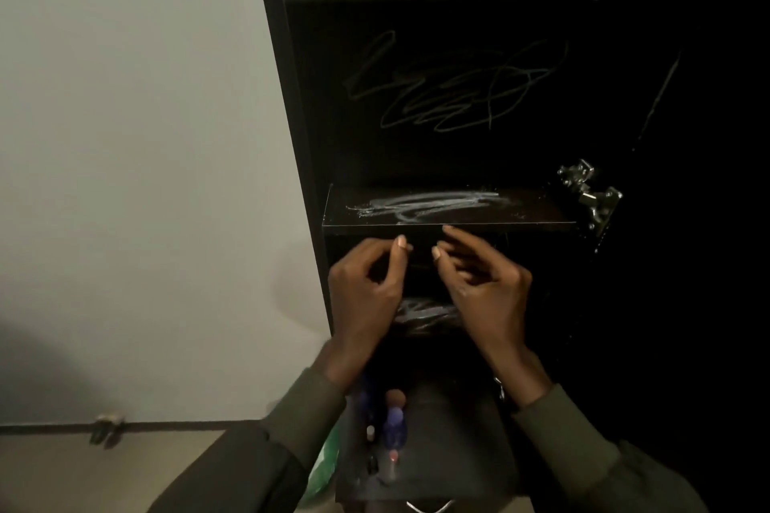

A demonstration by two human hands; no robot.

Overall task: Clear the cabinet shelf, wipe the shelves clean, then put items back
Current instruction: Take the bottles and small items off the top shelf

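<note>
Black cabinet (pixel 300 129) stood open at right of a pale wall (pixel 125 137); its middle shelf (pixel 450 208) carried whitish smear marks, scribbles showed on the back panel (pixel 450 87), and a metal hinge (pixel 591 192) sat at the shelf's right end. Left hand (pixel 366 287) and right hand (pixel 487 283) hovered close together just near of the shelf edge, fingers loosely curled, thumb and fingertip nearly meeting; cannot tell if they pinched anything. Blurry small bottles (pixel 393 425) sat low, between the green sleeves (pixel 583 441).

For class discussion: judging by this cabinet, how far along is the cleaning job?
Cleared: the black middle shelf holds nothing, though pale smears remain on it. In hand: nothing; left hand and right hand hover before it without a cloth. Left: wiping, then returning the small bottles standing below.
</note>
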